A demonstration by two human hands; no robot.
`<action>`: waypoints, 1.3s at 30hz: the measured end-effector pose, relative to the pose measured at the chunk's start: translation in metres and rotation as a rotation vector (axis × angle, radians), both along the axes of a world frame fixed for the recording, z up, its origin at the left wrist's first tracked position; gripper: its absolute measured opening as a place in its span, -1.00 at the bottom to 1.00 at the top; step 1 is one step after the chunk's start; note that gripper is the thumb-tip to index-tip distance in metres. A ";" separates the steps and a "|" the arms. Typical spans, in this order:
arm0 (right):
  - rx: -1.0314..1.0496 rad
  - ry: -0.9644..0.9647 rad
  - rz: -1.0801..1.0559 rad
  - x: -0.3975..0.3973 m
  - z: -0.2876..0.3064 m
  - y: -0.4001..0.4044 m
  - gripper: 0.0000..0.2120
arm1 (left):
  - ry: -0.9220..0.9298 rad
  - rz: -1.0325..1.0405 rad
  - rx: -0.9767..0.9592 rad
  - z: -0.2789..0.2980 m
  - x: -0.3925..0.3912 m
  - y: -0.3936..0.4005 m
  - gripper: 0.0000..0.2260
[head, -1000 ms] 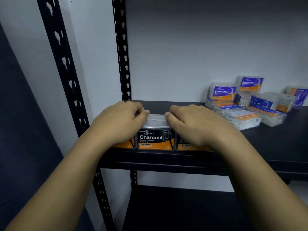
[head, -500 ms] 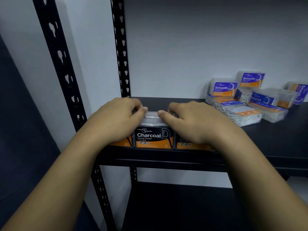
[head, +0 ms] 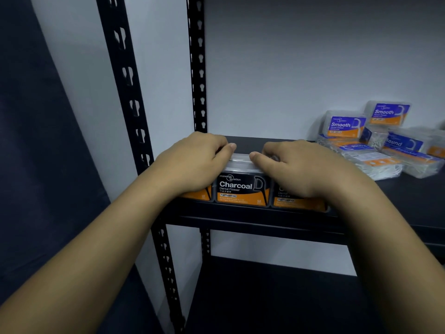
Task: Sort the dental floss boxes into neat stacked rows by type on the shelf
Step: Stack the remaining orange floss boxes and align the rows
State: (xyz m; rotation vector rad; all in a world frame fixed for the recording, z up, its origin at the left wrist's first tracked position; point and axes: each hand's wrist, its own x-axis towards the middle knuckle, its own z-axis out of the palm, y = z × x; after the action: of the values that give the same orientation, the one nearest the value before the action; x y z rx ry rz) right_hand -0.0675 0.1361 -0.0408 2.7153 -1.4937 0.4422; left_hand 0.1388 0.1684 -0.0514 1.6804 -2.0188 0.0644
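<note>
Black metal shelf (head: 397, 196) against a pale wall: three "mannings guardian Charcoal Dental Flosser" boxes (head: 242, 189) already line its front edge, left hand (head: 195, 165) and right hand (head: 298, 169) curled over them, squaring the row; the "Smooth" and "Round" boxes (head: 375, 145) at right are, I judge, still an unsorted heap

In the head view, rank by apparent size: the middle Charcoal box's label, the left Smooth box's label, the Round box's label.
1. Charcoal box label: clearly largest, though it is nearest the camera.
2. Left Smooth box label.
3. Round box label: close to the Smooth one and angled, so the order of these two is unsure.
</note>
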 end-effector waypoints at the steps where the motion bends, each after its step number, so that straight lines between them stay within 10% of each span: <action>1: 0.000 0.001 -0.004 0.000 0.000 0.000 -0.55 | -0.004 -0.001 -0.007 0.000 0.000 0.000 -0.62; 22: 0.040 0.004 -0.027 -0.001 0.003 0.005 -0.61 | -0.041 0.015 0.007 0.002 -0.004 0.001 -0.62; 39: 0.099 -0.031 0.039 -0.008 0.008 0.008 -0.26 | 0.103 -0.125 0.202 0.019 0.007 0.007 -0.50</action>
State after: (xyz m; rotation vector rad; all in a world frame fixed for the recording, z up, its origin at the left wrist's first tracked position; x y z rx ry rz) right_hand -0.0756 0.1442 -0.0323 2.8306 -1.5117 0.4245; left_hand 0.1463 0.1749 -0.0324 1.6350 -2.1048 -0.2720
